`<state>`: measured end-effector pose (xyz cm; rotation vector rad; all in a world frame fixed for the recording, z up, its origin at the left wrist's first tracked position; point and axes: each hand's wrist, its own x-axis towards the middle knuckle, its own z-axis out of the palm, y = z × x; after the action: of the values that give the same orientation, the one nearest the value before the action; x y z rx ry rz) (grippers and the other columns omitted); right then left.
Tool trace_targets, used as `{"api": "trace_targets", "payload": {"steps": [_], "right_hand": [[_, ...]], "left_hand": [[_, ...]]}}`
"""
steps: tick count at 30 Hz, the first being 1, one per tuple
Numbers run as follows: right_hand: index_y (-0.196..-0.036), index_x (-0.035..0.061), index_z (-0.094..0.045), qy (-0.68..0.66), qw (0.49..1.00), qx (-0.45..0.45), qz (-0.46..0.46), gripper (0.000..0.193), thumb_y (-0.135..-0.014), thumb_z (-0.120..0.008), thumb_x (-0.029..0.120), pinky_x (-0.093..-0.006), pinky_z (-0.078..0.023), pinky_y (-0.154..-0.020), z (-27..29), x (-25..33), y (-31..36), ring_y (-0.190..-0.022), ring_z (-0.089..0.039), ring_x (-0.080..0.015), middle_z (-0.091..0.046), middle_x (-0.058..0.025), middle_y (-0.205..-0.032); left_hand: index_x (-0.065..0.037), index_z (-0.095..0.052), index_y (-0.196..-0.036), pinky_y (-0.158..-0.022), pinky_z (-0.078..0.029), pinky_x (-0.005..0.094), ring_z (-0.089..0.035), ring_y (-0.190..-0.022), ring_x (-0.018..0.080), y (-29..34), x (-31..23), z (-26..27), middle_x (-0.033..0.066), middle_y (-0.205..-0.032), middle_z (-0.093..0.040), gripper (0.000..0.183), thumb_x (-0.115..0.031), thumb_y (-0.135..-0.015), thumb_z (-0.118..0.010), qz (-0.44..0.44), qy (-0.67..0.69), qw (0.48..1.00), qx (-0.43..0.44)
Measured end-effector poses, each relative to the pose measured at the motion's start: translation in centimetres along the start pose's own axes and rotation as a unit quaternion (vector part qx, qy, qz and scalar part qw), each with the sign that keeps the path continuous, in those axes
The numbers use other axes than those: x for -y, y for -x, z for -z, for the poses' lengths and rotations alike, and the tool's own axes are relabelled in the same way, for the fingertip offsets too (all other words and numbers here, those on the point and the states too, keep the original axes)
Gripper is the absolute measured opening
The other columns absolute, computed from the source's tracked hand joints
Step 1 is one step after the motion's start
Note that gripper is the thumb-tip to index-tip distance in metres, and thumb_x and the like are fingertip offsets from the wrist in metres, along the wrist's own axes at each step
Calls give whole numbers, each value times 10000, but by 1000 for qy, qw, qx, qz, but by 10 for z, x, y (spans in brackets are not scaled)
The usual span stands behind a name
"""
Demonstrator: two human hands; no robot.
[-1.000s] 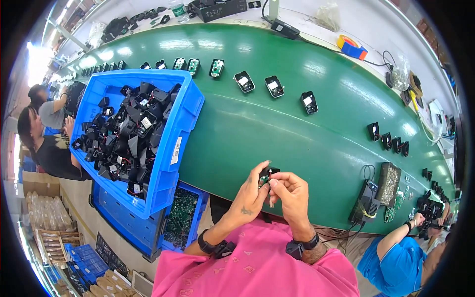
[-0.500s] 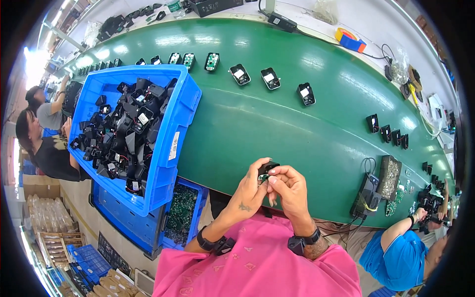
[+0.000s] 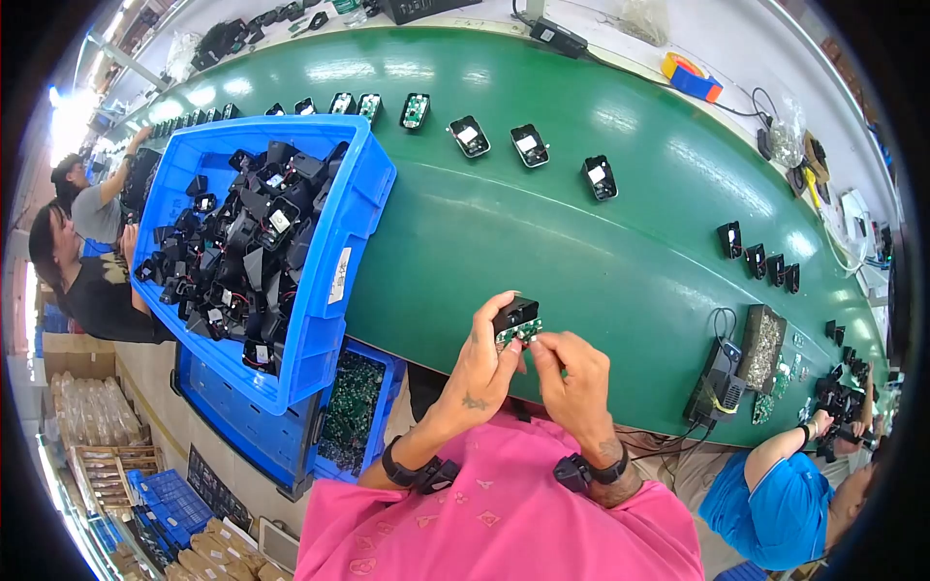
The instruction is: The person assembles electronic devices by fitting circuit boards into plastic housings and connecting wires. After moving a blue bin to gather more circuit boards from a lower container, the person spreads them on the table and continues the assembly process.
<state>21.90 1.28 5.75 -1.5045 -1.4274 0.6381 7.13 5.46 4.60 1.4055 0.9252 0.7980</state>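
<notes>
Head view, swept left to right: far left, two seated people (image 3: 82,242) beside the belt, cardboard boxes (image 3: 102,445) of packed goods below them. Next, large blue plastic bin (image 3: 334,281) resting on the green conveyor belt (image 3: 581,242), heaped with black plastic housings (image 3: 242,252), some showing white labels and red wires. Under its near edge, second blue bin (image 3: 383,407) below belt level, filled with small green circuit boards (image 3: 351,412). Along the belt's far side, a row of single black housings (image 3: 528,143) set well apart, open faces up. At centre, near the belt's front edge, left hand (image 3: 484,363) closed around a small black housing (image 3: 515,313), thumb and fingers clamped on its sides; green circuit board (image 3: 518,334) at the housing's lower edge. Right hand (image 3: 576,373) just beside, fingertips (image 3: 539,347) pinched together on that board's right end. Black wristbands on both wrists, pink shirt below. Further right, grey tray (image 3: 760,349) of small metal parts lying on the belt, black device (image 3: 715,392) with cables touching its left side, then a cluster of upright black housings (image 3: 760,259). Far right, another person in a blue shirt (image 3: 765,504) working at the belt edge.
</notes>
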Motion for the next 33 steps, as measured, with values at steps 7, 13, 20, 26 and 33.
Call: {"api": "trace_targets", "payload": {"steps": [7, 13, 20, 26, 33], "right_hand": [[-844, -9, -672, -29, 982, 185, -3, 79, -851, -675, 69, -345, -405, -509, 32, 12, -19, -538, -550, -245, -608, -125, -688], [-856, -2, -682, -47, 973, 224, -15, 99, -862, -679, 97, -337, -406, -515, 40, 12, -21, -540, -546, -233, -613, -121, -677], [-853, -7, -677, -50, 971, 232, -37, 103, -871, -674, 95, -331, -414, -521, 41, 13, -20, -543, -548, -213, -619, -115, -678], [-833, -22, -660, 23, 984, 176, -7, 82, -837, -660, 60, -365, -439, -531, 28, 14, -15, -558, -587, -287, -618, -151, -679], [-805, -29, -647, 59, 988, 143, 23, 93, -838, -653, 58, -378, -446, -527, 7, 0, -13, -573, -599, -318, -626, -173, -703]], "left_hand": [[-26, -264, -1457, -745, -503, 319, -575, -804, 160, 6, -16, 13, 143, -1078, -557, 526, 14, -967, -450, -49, -106, 990, 73], [-37, -271, -1461, -733, -498, 323, -578, -793, 163, 9, -22, 15, 147, -1078, -559, 541, 19, -955, -451, -53, -104, 989, 94], [-24, -277, -1457, -786, -500, 340, -600, -859, 214, 10, -24, 14, 178, -1139, -553, 548, 35, -940, -450, -31, -102, 989, 105], [-2, -280, -1438, -947, -464, 467, -541, -1134, 456, 11, -24, 7, 286, -1287, -469, 561, 42, -922, -493, -74, -236, 966, 75], [-38, -247, -1454, -851, -496, 474, -590, -997, 463, 6, 9, 7, 288, -1266, -471, 594, 37, -922, -503, -98, -256, 961, 35]]}}
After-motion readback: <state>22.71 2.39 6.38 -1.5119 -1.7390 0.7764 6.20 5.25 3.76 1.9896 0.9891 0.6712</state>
